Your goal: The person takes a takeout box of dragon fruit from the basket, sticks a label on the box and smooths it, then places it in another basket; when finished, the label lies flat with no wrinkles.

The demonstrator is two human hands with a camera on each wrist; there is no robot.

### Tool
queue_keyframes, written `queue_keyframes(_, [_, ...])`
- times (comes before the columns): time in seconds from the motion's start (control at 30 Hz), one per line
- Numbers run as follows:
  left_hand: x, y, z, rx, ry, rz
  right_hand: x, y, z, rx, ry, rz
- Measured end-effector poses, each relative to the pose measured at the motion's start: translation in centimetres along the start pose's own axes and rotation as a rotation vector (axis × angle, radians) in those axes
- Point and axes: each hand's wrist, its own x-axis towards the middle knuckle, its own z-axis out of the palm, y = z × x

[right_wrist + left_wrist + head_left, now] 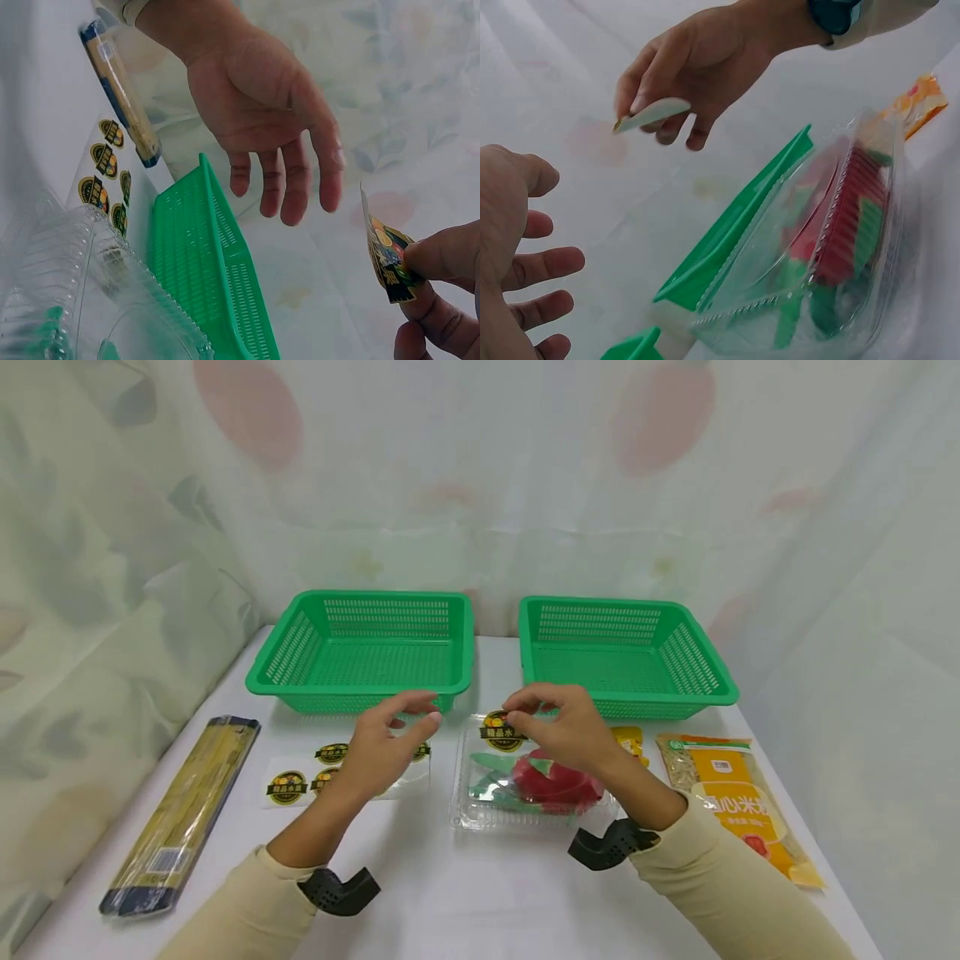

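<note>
My right hand [562,727] pinches a round black-and-gold fruit sticker [390,259] by its edge between thumb and fingers. In the head view it is over a clear plastic clamshell box [480,814], whose lid looks closed over red and green contents [551,781]. To the left, my left hand [382,752] is raised with its fingers apart and nothing in them, as the right wrist view also shows. Below that hand lies a sheet of matching stickers [287,787], partly hidden by the hand and forearm.
Two green plastic baskets [360,700] [637,706] stand side by side at the back. A long packet of noodles [183,814] lies at the left edge. An orange-and-clear food bag [738,793] is on the right, and a small yellow packet [630,742] sits behind the box.
</note>
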Motion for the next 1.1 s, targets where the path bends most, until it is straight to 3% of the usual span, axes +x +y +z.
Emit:
queue_keyframes(0.13, [0.3, 0.4, 1.5, -0.021, -0.022, 0.021, -0.3, 0.2, -0.2, -0.011, 0.004, 0.009])
queue_keyframes(0.33, [0.3, -0.2, 2.9, -0.021, -0.038, 0.034, -0.4, 0.9, -0.4, -0.032, 0.006, 0.006])
queue_keyframes(0.77, [-1.8, -4.4, 5.3, 0.003, -0.16, 0.029, -0.8, 2.4, -0.9, -0.081, 0.024, -0.006])
queue_keyframes(1.1, [-3.0, -6.6, 7.2, 0.037, -0.237, -0.175, -1.1, 3.2, -0.9, -0.084, 0.03, 0.04])
